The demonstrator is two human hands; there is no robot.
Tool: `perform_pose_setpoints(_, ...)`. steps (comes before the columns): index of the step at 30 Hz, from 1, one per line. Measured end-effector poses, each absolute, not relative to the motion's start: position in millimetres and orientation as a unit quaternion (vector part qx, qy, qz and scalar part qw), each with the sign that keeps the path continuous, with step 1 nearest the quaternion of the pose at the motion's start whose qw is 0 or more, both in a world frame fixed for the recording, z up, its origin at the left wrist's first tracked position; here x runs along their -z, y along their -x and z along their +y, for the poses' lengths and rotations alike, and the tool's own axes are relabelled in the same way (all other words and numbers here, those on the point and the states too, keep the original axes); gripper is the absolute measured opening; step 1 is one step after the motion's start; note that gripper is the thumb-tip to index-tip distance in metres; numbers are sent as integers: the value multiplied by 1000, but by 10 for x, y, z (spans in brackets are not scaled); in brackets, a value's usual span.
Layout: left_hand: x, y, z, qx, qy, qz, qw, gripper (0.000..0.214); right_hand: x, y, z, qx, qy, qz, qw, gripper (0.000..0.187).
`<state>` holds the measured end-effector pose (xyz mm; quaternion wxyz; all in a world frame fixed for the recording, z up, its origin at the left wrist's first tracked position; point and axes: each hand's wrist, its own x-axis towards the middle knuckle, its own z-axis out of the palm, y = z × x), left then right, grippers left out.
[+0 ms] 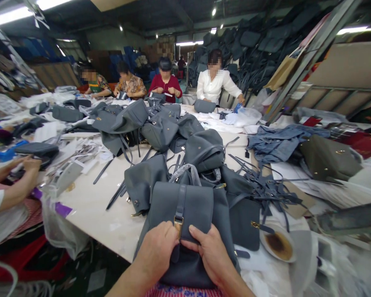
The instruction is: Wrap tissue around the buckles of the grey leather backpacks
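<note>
A: What did the backpack (222,218) look like?

B: Dark blue-grey, smooth, leather-like. Front flap (197,204) was down, narrow strap (181,198) along its middle, gold-coloured buckle (178,222) near the flap's lower edge.

A: Location?

B: Near edge of the table (95,214), directly in front of the person.

A: Surface?

B: Off-white, bare patch left of the backpack. Pile of similar bags (162,132) behind it. Tangle of loose straps (267,187) beyond it to the right. Dish (267,253) with brown stuff just to its right. Denim cloth (275,142) and olive bag (330,159) farther right.

A: Room?

B: Busy workshop. Four co-workers sat or stood well beyond the backpack, one in a white top (213,86). Another's forearms (21,175) were well to its left. Tall heap of dark bags (250,39) in the far background.

A: Fingers?

B: Left hand (159,243): curled closed, gripping the strap at the buckle, dark tip showing below. Couldn't tell how it was threaded; fingers hid it. Right hand (210,247): nearly closed, thumb on top of the flap's lower edge, fingers underneath, pinching it.
</note>
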<state>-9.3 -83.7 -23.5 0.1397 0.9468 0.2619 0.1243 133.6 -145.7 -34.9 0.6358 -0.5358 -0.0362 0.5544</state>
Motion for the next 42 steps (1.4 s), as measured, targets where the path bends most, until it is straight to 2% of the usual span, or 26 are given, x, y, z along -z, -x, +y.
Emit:
perform_pose_setpoints(2, 193, 236, -829, -92, -965, 194, 150, 16, 352, -1344, -1441, -547, 541, -30, 639, 62)
perform_pose_setpoints(4, 144, 497, -737, -59, -968, 198, 145, 16, 344, -1359, -1431, -552, 534, -24, 640, 61)
perform_pose_setpoints(7, 103, 965, -487, -67, -925, 374, -15, 30, 325, -1383, -1430, -573, 518, -14, 636, 61)
perform_pose_setpoints(9, 86, 1148, -373, -121, -895, 418, -95, 33, 317, -1392, -1438, -581, 511, -10, 633, 60)
perform_pose_setpoints(11, 56, 1118, -387, -188, -905, 374, -75, 34, 311, -1394, -1454, -588, 505, -15, 631, 60)
perform_pose_setpoints(15, -19, 579, -643, -280, -930, 228, 65, 22, 297, -1391, -1505, -599, 501, -53, 622, 62)
perform_pose_setpoints(18, -13, 207, -724, -318, -930, 173, 69, 20, 281, -1395, -1545, -602, 506, -75, 613, 64)
perform_pose_setpoints(21, 20, 83, -648, -281, -948, 142, 52, 20, 261, -1396, -1566, -599, 517, -81, 607, 61)
perform_pose_setpoints(27, -22, 81, -488, -115, -991, 72, -6, 31, 244, -1383, -1562, -593, 535, -77, 596, 50)
perform_pose_setpoints(32, 79, 6, -434, -61, -995, 70, -36, 22, 282, -1387, -1554, -581, 555, -80, 590, 53)
perform_pose_setpoints(36, 150, -77, -387, -115, -981, 146, 49, 22, 285, -1391, -1528, -570, 563, -81, 593, 54)
perform_pose_setpoints(39, 57, -119, -447, -181, -935, 223, 207, 24, 275, -1395, -1510, -570, 567, -80, 589, 55)
perform_pose_setpoints(42, -124, -69, -583, -189, -881, 228, 368, 22, 285, -1406, -1504, -572, 564, -85, 590, 51)
